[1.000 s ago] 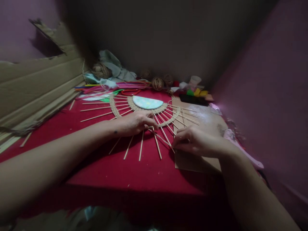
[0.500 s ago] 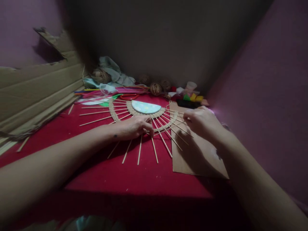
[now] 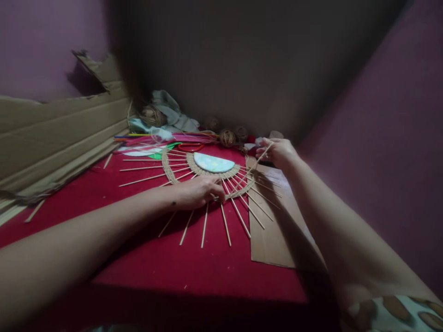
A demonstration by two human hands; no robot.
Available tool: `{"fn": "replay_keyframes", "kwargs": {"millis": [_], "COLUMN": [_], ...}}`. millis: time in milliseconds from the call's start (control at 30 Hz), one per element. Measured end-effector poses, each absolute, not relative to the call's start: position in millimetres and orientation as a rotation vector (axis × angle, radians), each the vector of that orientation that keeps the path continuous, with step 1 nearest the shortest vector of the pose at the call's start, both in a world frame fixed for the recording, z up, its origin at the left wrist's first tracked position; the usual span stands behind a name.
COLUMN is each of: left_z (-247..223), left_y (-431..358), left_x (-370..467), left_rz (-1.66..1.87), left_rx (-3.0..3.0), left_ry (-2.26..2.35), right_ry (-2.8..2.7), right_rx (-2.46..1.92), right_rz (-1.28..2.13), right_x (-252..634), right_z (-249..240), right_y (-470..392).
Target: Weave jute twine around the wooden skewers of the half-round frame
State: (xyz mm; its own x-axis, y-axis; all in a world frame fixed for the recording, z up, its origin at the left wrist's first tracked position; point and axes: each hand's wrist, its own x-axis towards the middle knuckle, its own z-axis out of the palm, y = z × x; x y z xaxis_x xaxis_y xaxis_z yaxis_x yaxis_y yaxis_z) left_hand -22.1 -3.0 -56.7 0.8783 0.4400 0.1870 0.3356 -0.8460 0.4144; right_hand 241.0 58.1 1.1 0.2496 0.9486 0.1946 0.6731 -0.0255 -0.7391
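Note:
A half-round woven piece (image 3: 167,168) lies flat, with thin wooden sticks fanning out from a pale patterned half-circle (image 3: 213,163). Two bands of brown twine weaving run across the sticks, one by the centre and one farther out. My left hand (image 3: 204,191) is closed at the outer band near its middle, fingertips pinching there; it hides part of the weaving. Raised above the right side, my right hand (image 3: 281,152) pinches a strand of twine (image 3: 248,171). This strand runs taut and slanting from the outer band up to my fingers.
A red cloth (image 3: 138,258) covers the table. Under the right sticks lies a cardboard sheet (image 3: 266,249). Twine balls (image 3: 227,138), red-handled scissors (image 3: 190,147) and coloured strips (image 3: 200,137) sit at the back. A large torn cardboard piece (image 3: 62,124) stands left.
My right hand has risen from beside the right-hand sticks, drawing the twine strand up and taut. My left hand keeps its place on the outer band. The view has shifted slightly.

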Motion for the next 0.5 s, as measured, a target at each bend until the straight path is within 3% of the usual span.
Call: {"fn": "replay_keyframes", "kwargs": {"millis": [100, 200, 267, 367, 433, 500], "left_z": [-55.8, -56.5, -57.5, -58.9, -59.7, -60.1], "left_y": [-3.5, -3.4, -3.0, -2.1, -1.4, -0.6], "left_x": [-21.7, -21.6, -21.8, -22.0, -22.0, -21.8], "left_rz": [0.394, 0.388, 0.375, 0.364, 0.366, 0.373], "left_rx": [2.675, 2.671, 2.675, 2.686, 2.696, 2.706], "left_ry": [0.548, 0.549, 0.562, 0.57, 0.573, 0.575], "right_ry": [-1.524, -1.638, -1.702, -2.071, -2.183, -2.176], "right_rx": [-1.603, -1.544, -1.724, -2.161, -2.254, -2.216], "right_rz": [0.358, -0.071, -0.287, -0.197, -0.143, -0.306], "right_x": [238.4, 242.9, 250.4, 265.0, 270.6, 267.6], "right_z": [0.7, 7.1, 14.7, 23.9, 24.3, 18.6], "right_y": [66.7, 64.2, 53.9, 27.6, 5.2, -18.6]}}
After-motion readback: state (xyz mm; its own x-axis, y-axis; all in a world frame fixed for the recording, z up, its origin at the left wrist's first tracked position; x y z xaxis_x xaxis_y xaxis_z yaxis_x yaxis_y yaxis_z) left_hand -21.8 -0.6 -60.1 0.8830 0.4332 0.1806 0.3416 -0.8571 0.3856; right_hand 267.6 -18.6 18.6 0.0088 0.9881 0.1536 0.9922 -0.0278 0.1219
